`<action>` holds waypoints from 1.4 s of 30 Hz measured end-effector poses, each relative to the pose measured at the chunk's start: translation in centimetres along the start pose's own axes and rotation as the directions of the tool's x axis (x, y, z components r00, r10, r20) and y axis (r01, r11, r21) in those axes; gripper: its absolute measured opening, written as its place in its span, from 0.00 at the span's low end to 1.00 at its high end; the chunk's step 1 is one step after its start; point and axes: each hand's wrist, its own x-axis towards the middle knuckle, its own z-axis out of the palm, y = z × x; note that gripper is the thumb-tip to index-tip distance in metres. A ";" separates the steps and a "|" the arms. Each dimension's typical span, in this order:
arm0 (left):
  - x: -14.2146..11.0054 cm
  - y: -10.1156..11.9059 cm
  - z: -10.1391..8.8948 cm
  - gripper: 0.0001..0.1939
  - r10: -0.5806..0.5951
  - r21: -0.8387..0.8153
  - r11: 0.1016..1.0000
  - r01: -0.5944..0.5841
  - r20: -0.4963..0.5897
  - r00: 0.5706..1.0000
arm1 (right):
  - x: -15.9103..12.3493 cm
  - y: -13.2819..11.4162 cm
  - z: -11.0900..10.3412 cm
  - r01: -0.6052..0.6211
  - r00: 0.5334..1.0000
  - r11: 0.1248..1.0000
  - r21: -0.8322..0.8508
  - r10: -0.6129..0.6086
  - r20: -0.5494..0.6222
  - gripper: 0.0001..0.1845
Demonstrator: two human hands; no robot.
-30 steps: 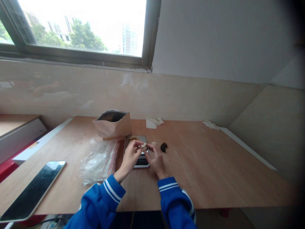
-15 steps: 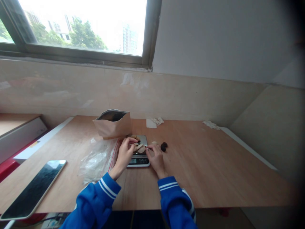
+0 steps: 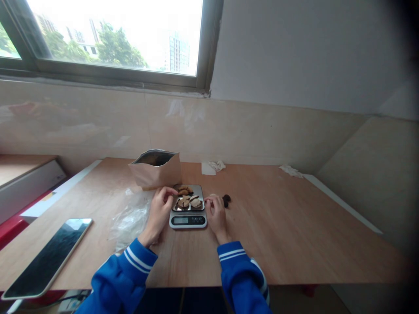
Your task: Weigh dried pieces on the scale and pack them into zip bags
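A small digital kitchen scale with a display at its front stands between my hands. On its shiny plate lie a curled orange-brown dried piece, a brown round dried piece and a paler round dried piece. My left hand is at the plate's left edge, index finger stretched toward the orange-brown piece, thumb apart, holding nothing. Bent fingers of my right hand rest by the right edge, with no held thing visible. Dark dried pieces lie just beyond that hand; a pale bit behind its fingers is partly hidden.
An open brown paper pouch stands behind the scale. A clear plastic bag lies to the left, partly under my left forearm. Farther left is a phone with a cable. Crumpled tissue lies near the wall.
My left hand has drawn back left, off the plate. Both hands have let go of the pale piece, which now lies on the scale in full view. The right hand has shifted slightly right.
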 end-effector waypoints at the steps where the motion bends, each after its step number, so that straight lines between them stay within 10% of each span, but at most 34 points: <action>1: 0.0 0.0 -0.2 0.08 0.013 0.024 1.000 -0.013 -0.006 1.000 | 0.0 0.0 0.0 0.003 1.000 1.000 -0.005 -0.003 -0.006 0.10; 23: 3.1 0.9 -6.2 0.09 0.162 0.325 0.941 -0.097 -0.180 0.970 | 0.0 0.5 0.1 -0.021 0.999 0.996 -0.083 0.018 -0.032 0.12; 30: 7.7 4.3 -7.3 0.15 0.386 0.481 0.853 -0.201 -0.325 0.863 | -0.1 0.7 0.3 -0.027 0.999 0.996 -0.088 0.024 -0.035 0.12; 37: 12.2 4.9 -7.2 0.10 0.307 0.574 0.780 -0.250 -0.003 0.952 | -0.1 0.7 0.2 -0.048 0.999 0.995 -0.087 0.046 -0.029 0.11; 42: 12.0 5.2 -7.0 0.11 0.348 0.690 0.678 -0.254 0.003 0.937 | 0.0 0.6 0.2 -0.041 0.999 0.996 -0.076 0.039 -0.028 0.11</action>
